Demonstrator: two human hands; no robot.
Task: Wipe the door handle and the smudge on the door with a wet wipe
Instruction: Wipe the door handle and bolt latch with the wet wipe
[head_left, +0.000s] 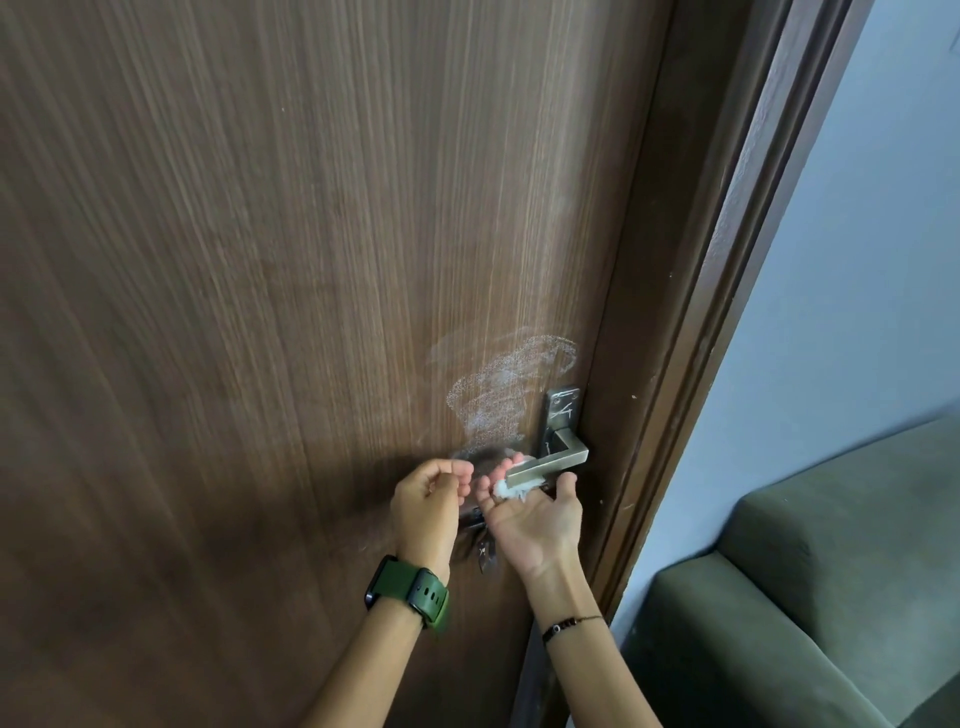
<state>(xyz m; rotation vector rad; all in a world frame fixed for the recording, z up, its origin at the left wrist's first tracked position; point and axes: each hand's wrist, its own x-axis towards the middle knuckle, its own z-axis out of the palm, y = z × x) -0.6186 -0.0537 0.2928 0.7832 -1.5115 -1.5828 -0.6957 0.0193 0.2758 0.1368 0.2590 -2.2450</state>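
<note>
A brushed-metal lever door handle (558, 460) on a rectangular plate sits on the right side of a dark brown wooden door (260, 260). A whitish chalky smudge (498, 395) spreads on the door above and left of the handle. My right hand (537, 519) is palm-up under the lever, pressing a crumpled white wet wipe (511, 491) against the lever's underside. Just left of the lever, my left hand (428, 504) is loosely curled with its fingertips pinched together; whether it holds anything is unclear. A green watch is on the left wrist.
The dark door frame (691, 312) runs along the door's right edge, with a pale blue wall (857, 260) beyond it. A grey-green sofa (810, 597) stands at the lower right. Keys (483, 551) hang from the lock below the handle, partly hidden by my hands.
</note>
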